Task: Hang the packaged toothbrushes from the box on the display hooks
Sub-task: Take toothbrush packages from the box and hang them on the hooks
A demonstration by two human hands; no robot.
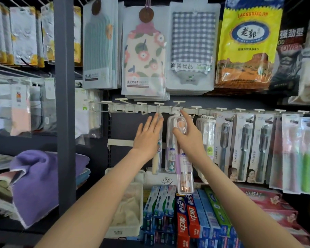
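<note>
shop display wall: a dark backboard (129, 126) carries a white hook rail (150, 109), with packaged bath towels (191, 51) and a yellow bag (249, 42) hanging above it. a grey upright post (64, 104) stands at the left, and left of it lies a folded purple towel (36, 181). below the rail, near the viewer, are toothpaste boxes (184, 221) and, to their left, a white basket (125, 230). the left hand (148, 138) is released, its fingers straight and together, laid flat over the upper part of a cream-handled toothbrush pack (157, 163) that hangs from the rail. the right hand (190, 138) grasps the top of a clear toothbrush pack (184, 178), with the thumb (176, 132) pressed on its front and the index finger (185, 116) stretched up to the rail. this pack hangs upright just under the rail, in front of a teal toothbrush pack (170, 158) on the hook beside it. whether its hole sits on a hook cannot be told, as the hand hides it. to the right, well along the rail, hang rows of carded toothbrushes (240, 149).
</note>
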